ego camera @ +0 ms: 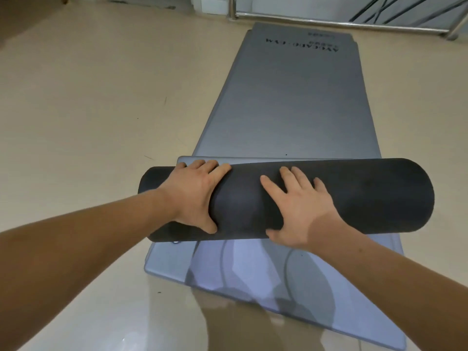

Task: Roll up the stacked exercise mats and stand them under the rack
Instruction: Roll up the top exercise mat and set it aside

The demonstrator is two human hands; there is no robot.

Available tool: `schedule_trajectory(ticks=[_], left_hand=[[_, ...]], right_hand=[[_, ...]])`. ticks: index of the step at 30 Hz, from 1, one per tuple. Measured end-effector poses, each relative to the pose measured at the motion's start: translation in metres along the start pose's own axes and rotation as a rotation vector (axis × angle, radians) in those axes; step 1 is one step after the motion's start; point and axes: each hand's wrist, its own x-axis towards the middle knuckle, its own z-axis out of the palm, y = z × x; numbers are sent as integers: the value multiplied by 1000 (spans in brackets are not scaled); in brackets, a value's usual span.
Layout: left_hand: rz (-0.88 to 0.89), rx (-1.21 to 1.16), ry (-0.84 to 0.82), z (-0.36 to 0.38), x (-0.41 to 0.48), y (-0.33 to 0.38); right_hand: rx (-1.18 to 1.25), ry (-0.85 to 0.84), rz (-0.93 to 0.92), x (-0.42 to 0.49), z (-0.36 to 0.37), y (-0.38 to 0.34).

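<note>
Bare forearms lead to a bare left hand (193,196) and right hand (301,211)

Under my left hand (195,193) and right hand (301,209), the rolled mat (359,196) showed a black underside, matt and finely grainy like foam rubber. The flat mats (278,97) had a smooth grey face with a dull sheen. The floor (88,97) was glossy and reflective, and the rack (329,21) was polished metal tubing.
</note>
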Motion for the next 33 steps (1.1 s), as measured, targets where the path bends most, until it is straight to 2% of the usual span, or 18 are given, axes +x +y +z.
schedule_trajectory(ticks=[6, 12, 14, 17, 21, 26, 30, 33], left_hand=[[-21, -116, -136, -27, 16, 0], [-89, -196, -147, -9, -5, 37], [-121, -276, -209, -16, 7, 32], [-167, -389, -289, -27, 24, 28], [-192, -408, -262, -18, 24, 51], [-248, -449, -243, -14, 19, 72], [-367, -675, -247, -4, 17, 84], [-465, -856, -195, 9, 14, 89]], right_hand=[[-53, 61, 43, 4, 22, 8], [-53, 41, -81, -1, 14, 42], [0, 42, -58, 0, 10, 53], [129, 45, 93, 3, 6, 58], [408, 33, 311, -3, 13, 58], [570, 44, 281, -5, 18, 69], [696, 233, 313, -6, 36, 89], [717, 511, 316, -7, 53, 72]])
